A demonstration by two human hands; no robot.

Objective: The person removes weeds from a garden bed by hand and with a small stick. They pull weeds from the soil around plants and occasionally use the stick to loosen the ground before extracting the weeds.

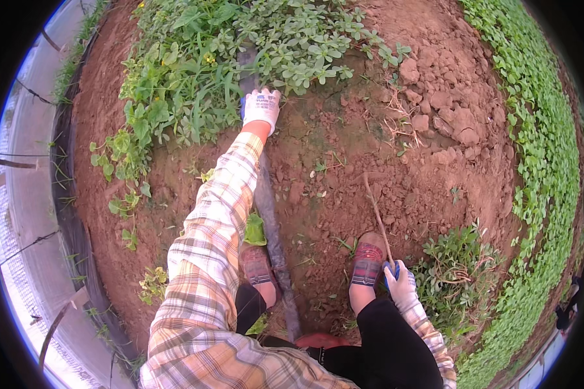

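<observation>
My left hand [262, 108], in a white glove with blue on its palm side, reaches forward to the near edge of a patch of purslane [316, 51]. It covers part of a dark flat irrigation hose [268, 209]; its fingertips are hidden, so I cannot tell whether it grips hose or plants. Beside my right shoe, my right hand [401, 283], gloved alike, is closed around a thin brown stick-like handle [378, 214]. The far end of that handle is close to the soil [336, 204] and blurred. Grass and leafy vines [158, 114] with small yellow flowers grow left of my left hand.
A pile of uprooted weeds [455, 272] lies right of my right hand. Dry clods [450, 109] are heaped ahead to the right. A dense green crop strip [547, 146] borders the right side. Dark sheeting [70, 189] edges the left, beside a pale plastic wall [29, 204].
</observation>
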